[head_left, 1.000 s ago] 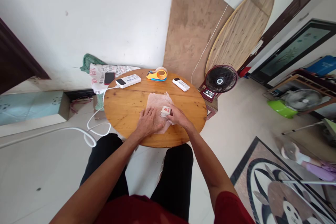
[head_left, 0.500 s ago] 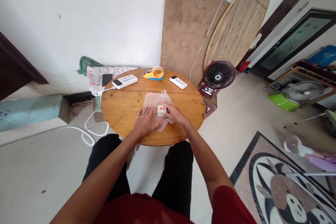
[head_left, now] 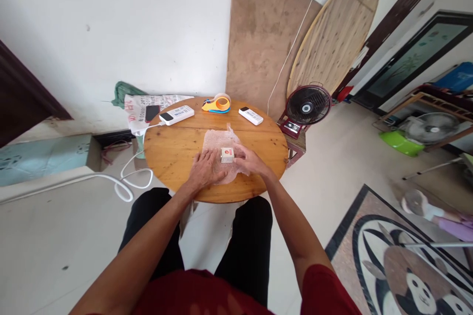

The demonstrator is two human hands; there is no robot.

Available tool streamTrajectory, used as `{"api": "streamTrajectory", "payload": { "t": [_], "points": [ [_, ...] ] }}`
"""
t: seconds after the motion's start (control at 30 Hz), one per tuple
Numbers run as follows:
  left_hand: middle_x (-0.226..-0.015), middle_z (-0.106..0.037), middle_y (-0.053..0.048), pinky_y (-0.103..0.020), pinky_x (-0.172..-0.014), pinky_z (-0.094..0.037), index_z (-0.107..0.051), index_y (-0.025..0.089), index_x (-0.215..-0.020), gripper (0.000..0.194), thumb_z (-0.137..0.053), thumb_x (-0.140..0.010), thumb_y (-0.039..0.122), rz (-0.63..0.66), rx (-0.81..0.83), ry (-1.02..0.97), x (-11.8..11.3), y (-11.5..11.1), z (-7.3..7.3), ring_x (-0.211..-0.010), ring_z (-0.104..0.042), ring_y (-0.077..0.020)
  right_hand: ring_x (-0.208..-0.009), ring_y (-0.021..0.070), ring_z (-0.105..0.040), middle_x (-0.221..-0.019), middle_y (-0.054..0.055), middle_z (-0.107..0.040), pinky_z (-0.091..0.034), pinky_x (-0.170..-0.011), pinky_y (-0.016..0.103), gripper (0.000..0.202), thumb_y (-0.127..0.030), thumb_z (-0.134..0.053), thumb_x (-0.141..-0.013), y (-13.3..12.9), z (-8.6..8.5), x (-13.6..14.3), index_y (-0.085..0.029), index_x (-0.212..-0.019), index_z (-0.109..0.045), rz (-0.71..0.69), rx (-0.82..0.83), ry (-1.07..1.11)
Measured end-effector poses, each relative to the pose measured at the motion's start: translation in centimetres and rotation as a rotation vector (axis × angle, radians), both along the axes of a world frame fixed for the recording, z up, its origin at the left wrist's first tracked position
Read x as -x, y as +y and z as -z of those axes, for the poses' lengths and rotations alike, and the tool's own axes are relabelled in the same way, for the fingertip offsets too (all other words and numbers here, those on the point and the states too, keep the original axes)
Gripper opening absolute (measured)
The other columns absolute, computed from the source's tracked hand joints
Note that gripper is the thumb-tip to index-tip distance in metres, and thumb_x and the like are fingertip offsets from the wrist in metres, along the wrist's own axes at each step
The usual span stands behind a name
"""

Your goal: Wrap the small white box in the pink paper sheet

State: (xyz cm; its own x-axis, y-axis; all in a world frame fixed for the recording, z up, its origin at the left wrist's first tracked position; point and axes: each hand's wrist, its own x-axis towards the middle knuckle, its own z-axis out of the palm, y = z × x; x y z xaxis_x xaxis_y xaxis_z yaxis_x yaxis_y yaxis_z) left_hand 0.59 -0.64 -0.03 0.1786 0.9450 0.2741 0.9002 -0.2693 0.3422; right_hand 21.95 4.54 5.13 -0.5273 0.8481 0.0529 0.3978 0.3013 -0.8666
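Small box [head_left: 227, 155], white with red print on top, rests on a sheet of bubble wrap [head_left: 212, 139] near the middle of the round wooden table [head_left: 166, 155], taking twelve o'clock as the wall side. At about eight o'clock from the box, the left hand [head_left: 205, 168] lies palm down on the wrap, its fingers spread flat and holding nothing. Toward three o'clock sits the right hand [head_left: 253, 161], its fingers loosely bent and parted from the thumb, right beside the box; whether the tips touch the cardboard is too small to tell. Near the table's rim at twelve stands an orange and blue tape dispenser [head_left: 212, 105] with a roll in it. One white device [head_left: 254, 118] lies at about one o'clock, and a larger white device [head_left: 182, 114], with a white cable [head_left: 148, 129] plugged into its end, at about eleven. Beyond the rim, a dark phone [head_left: 152, 113] is near ten, and a black fan [head_left: 314, 103] stands toward two.
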Motion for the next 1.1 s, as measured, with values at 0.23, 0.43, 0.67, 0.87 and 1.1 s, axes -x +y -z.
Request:
{"api": "streamTrajectory", "payload": {
  "t": [0.23,0.43,0.67,0.87,1.1],
  "points": [
    [-0.142,-0.050,-0.019,-0.047,-0.115,-0.027,-0.041,0.011,-0.142,0.074,-0.056,-0.081,0.049,-0.041,-0.075,-0.115,0.4,0.0,0.1,-0.137,-0.040,-0.0325,-0.126,0.0242,-0.051,-0.136,0.011,-0.054,-0.039,-0.110,0.043,0.068,-0.036,-0.078,-0.071,-3.2,-0.3,-3.5,-0.020,-0.131,-0.051,-0.153,-0.018,-0.101],
    [-0.127,-0.062,-0.013,-0.042,-0.109,-0.037,-0.061,0.015,-0.120,0.050,-0.050,-0.087,0.051,-0.100,-0.168,-0.326,1.5,-0.9,0.6,-0.123,-0.054,-0.0268,-0.126,0.0226,-0.049,-0.137,0.011,-0.053,-0.035,-0.110,0.038,0.049,-0.016,-0.069,-0.073,-4.3,0.8,-2.5,-0.018,-0.121,-0.058,-0.223,-0.338,-0.259],
    [-0.140,-0.054,-0.013,-0.050,-0.115,-0.027,-0.057,0.020,-0.126,0.061,-0.063,-0.077,0.055,0.012,-0.177,-0.149,1.3,-4.4,-0.2,-0.134,-0.045,-0.0310,-0.098,0.0178,-0.060,-0.105,0.006,-0.069,-0.043,-0.089,0.029,0.020,-0.016,-0.045,-0.091,-4.8,0.7,-1.3,-0.019,-0.091,-0.065,0.042,-0.399,-0.325],
    [-0.140,-0.054,-0.011,-0.051,-0.114,-0.029,-0.063,0.022,-0.115,0.036,-0.058,-0.080,0.030,-0.034,-0.132,-0.148,0.8,-2.9,-1.1,-0.133,-0.046,-0.0289,-0.077,0.0158,-0.057,-0.085,0.000,-0.068,-0.040,-0.072,0.024,0.014,-0.016,-0.052,-0.082,-3.8,-0.1,-1.3,-0.021,-0.084,-0.065,0.103,-0.346,-0.356],
    [-0.117,-0.069,-0.008,-0.040,-0.100,-0.048,-0.061,0.021,-0.070,0.021,-0.054,-0.078,0.040,-0.008,-0.010,-0.558,0.4,0.4,-1.8,-0.110,-0.063,-0.0227,-0.072,0.0139,-0.054,-0.077,-0.001,-0.062,-0.041,-0.068,0.023,0.014,-0.026,-0.052,-0.085,-1.5,0.7,-2.0,-0.018,-0.080,-0.062,0.119,-0.228,-0.165]
  ]
}}
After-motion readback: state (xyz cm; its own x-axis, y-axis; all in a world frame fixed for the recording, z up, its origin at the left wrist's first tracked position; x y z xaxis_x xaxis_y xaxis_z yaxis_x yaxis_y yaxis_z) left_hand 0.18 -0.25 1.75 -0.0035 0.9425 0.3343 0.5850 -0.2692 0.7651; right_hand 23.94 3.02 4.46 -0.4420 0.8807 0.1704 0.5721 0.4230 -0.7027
